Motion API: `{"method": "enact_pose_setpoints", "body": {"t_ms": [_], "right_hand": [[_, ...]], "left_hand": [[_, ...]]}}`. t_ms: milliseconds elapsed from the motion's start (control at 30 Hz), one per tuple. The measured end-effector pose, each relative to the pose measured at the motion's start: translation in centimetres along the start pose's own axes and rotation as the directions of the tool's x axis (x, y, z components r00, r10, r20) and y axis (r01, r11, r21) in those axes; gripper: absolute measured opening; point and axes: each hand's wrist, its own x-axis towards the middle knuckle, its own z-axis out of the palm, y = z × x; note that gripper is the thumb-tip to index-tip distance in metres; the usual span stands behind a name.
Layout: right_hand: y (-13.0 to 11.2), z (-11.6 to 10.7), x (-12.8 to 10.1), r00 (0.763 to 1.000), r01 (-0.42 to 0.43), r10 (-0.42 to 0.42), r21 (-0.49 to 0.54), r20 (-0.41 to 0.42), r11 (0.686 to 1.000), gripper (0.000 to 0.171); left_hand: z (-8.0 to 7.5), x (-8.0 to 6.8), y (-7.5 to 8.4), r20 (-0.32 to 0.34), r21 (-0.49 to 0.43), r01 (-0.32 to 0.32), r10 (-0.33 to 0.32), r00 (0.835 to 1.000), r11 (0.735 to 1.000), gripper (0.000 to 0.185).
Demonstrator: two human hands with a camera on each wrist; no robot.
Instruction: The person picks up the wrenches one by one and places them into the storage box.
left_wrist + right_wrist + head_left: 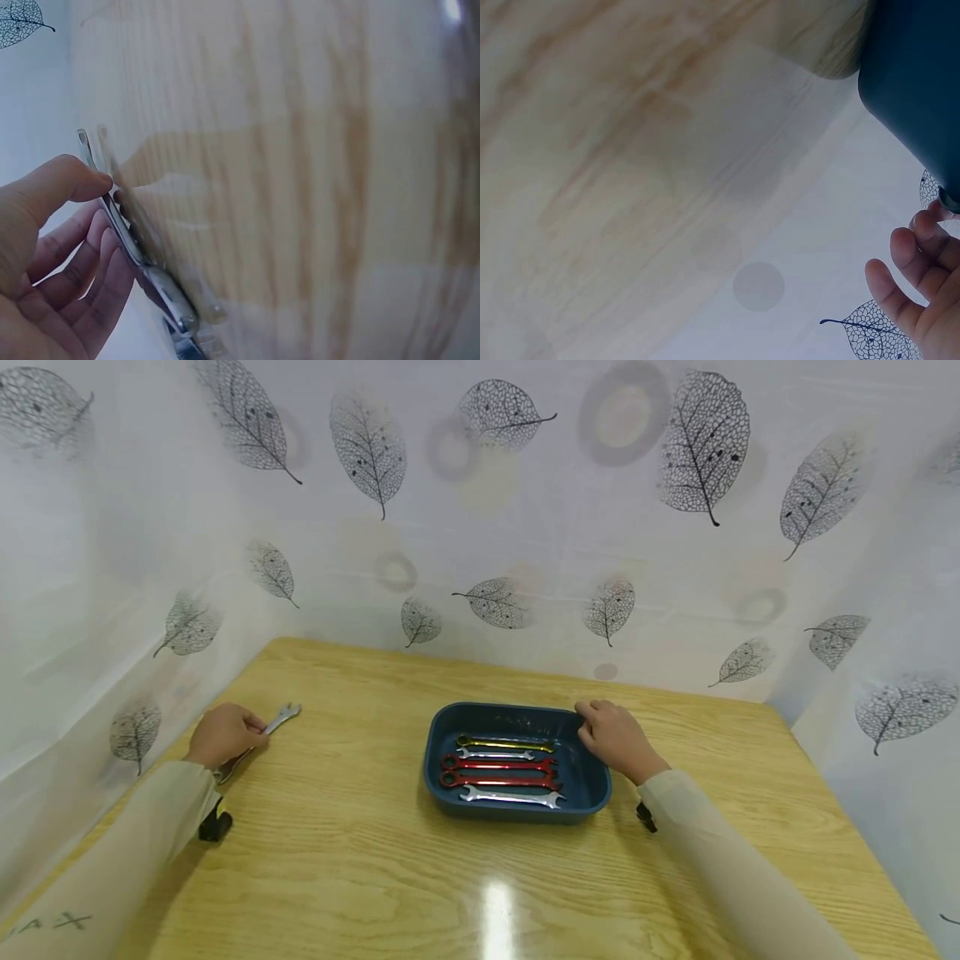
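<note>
At the table's left side my left hand (pixel 228 735) pinches a silver wrench (pixel 283 717) between thumb and fingers. Seen from the left wrist, that wrench (pixel 124 229) lies slantwise close to the tabletop, thumb on one side and fingertips on the other. My right hand (pixel 618 739) holds the far right corner of a dark blue tray (pixel 517 814); from the right wrist only the tray's outer wall (pixel 911 82) and several bent fingers (pixel 904 247) show. Inside the tray lie a yellow wrench (pixel 506 744), two red wrenches (pixel 498 765) and two silver wrenches (pixel 510 797), roughly parallel.
The wood-grain table (pixel 360 868) carries the tray near its middle. Behind and at both sides hangs a white sheet (pixel 510 535) printed with leaves, meeting the table's edges. A bright reflection lies on the tabletop in front of the tray.
</note>
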Motion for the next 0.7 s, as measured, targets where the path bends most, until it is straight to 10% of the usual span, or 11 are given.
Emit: {"method": "enact_pose_setpoints", "body": {"t_ms": [700], "right_hand": [[0.04, -0.01, -0.07, 1.0, -0.001, 0.001, 0.003, 0.001, 1.0, 0.004]], "left_hand": [[0.62, 0.22, 0.66, -0.04, -0.018, -0.068, 0.067, 0.997, 0.998, 0.021]]}}
